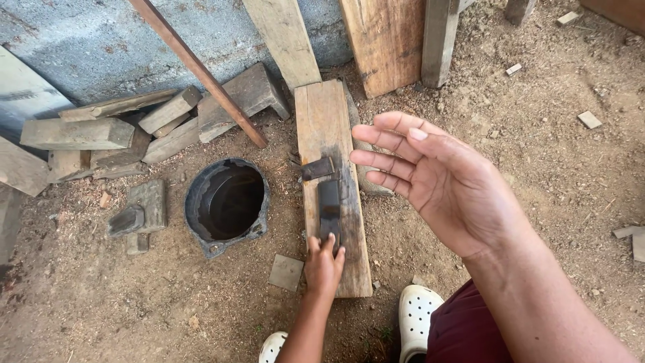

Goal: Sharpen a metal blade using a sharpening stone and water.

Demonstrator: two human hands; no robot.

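Note:
My left hand (323, 265) reaches down to a wooden plank (329, 114) lying on the dirt, and its fingers grip the near end of a long dark block (329, 205) that lies along the plank. A smaller dark piece (317, 168) lies crosswise just beyond the block. My right hand (437, 178) is raised above the plank's right side, palm turned up and left, fingers spread, holding nothing.
A black round container (227, 202) sits sunk in the ground left of the plank. Wooden offcuts (101, 131) are piled at the left. A reddish rod (195, 67) and boards (386, 40) lean on the wall. A flat grey tile (286, 271) and white clogs (416, 316) are near.

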